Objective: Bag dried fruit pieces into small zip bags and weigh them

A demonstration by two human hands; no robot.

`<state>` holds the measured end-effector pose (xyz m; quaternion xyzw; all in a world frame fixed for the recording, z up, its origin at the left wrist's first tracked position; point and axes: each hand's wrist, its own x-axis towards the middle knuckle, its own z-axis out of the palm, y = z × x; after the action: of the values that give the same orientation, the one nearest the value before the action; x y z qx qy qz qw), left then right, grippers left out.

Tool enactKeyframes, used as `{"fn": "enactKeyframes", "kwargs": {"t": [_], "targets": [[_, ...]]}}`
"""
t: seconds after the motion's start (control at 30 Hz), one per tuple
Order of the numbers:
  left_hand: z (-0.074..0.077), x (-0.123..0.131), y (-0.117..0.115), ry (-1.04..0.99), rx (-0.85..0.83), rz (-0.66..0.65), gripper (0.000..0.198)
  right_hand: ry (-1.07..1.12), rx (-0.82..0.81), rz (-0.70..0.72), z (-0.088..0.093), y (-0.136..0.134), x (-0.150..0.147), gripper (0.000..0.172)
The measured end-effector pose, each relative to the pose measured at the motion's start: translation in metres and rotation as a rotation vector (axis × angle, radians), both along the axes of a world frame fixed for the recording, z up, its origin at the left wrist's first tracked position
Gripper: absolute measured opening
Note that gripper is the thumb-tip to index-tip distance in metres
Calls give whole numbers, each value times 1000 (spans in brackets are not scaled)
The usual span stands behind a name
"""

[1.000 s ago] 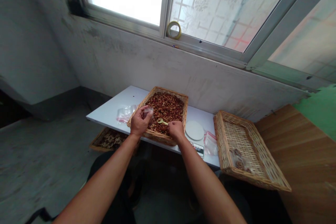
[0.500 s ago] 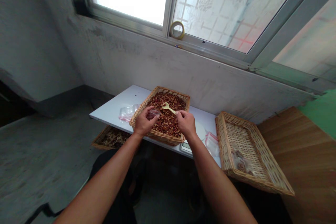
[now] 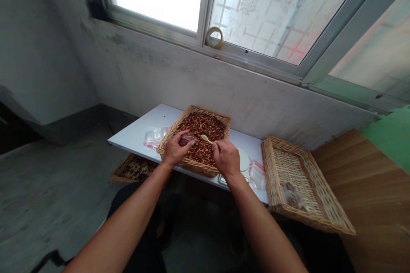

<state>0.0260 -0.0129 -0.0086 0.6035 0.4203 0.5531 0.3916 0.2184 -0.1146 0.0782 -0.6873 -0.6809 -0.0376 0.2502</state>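
My left hand (image 3: 174, 148) is closed on a small clear plastic bag (image 3: 186, 139), held above the left side of a wicker basket (image 3: 208, 169). Reddish-brown dried pieces (image 3: 205, 121) fill this basket; their exact kind I cannot make out. Between finger and thumb my right hand (image 3: 226, 157) grips the handle of a pale yellow spoon (image 3: 206, 138). The spoon's bowl points left toward the bag, over the dried pieces, and the two are apart.
Clear bags (image 3: 155, 137) lie left of the basket on the white table (image 3: 128, 138). To the right are a kitchen scale (image 3: 244, 161), red-edged zip bags (image 3: 257, 175) and a second wicker basket (image 3: 294, 175) with filled bags. Another basket (image 3: 136, 167) sits below the table's left edge.
The spoon has tilted and dropped slightly, its bowl now a little lower and farther right. My right hand has turned and lowered. My left hand keeps the bag in nearly the same place.
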Motion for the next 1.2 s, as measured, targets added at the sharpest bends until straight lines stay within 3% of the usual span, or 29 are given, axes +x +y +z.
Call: {"fn": "enactKeyframes", "kwargs": {"t": [0.1, 0.2, 0.3, 0.47, 0.63, 0.73, 0.87, 0.93, 1.2], "targets": [[-1, -1, 2, 2, -8, -21, 59, -47, -131, -43, -17, -8, 5, 32], [-2, -4, 5, 16, -12, -55, 59, 17, -116, -9, -27, -6, 2, 29], [-2, -6, 6, 58, 1, -92, 60, 231, -81, 81, -30, 11, -10, 28], [-1, -9, 6, 71, 15, -135, 58, 563, -185, 139, -36, 50, -36, 46], [4, -11, 3, 38, -7, -259, 62, 577, -163, 133, -36, 66, -42, 15], [9, -13, 2, 51, 2, -349, 63, 641, -106, 80, -34, 68, -34, 17], [12, -16, 4, 154, 14, -344, 38, 669, -47, 41, -33, 69, -21, 18], [10, -17, 6, 177, 12, -353, 34, 651, -37, 42, -33, 66, -17, 18], [2, -20, 11, 69, -68, -488, 52, 651, 5, 96, -29, 50, -12, 21]]}}
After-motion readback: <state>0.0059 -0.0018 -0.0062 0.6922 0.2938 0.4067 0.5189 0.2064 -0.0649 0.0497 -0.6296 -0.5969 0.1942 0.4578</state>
